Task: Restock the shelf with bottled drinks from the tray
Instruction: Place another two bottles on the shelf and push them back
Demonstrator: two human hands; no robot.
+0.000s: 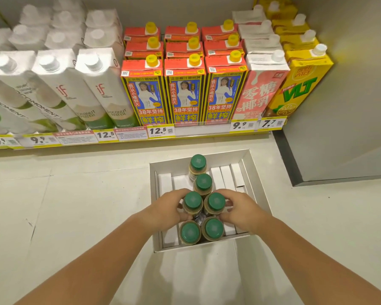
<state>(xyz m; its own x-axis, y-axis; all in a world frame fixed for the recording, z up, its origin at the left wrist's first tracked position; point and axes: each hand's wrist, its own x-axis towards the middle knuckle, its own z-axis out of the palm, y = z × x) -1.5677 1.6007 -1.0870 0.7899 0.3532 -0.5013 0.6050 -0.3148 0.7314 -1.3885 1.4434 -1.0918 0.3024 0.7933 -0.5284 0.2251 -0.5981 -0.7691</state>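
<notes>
Left hand, right hand | curled onto two upright bottles | mid-tray, between hands | near-edge pair untouched

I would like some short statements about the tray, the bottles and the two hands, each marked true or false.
1. Six green-capped bottles stand in the tray. True.
2. The left hand and right hand are each closed around a bottle in the tray. True.
3. The tray sits on the shelf among the cartons. False: it sits on the floor below the shelf.
4. The bottle caps are yellow. False: they are green; yellow caps are on the red-topped cartons on the shelf.
5. A yellow VLT carton stands at the shelf's right end. True.
</notes>
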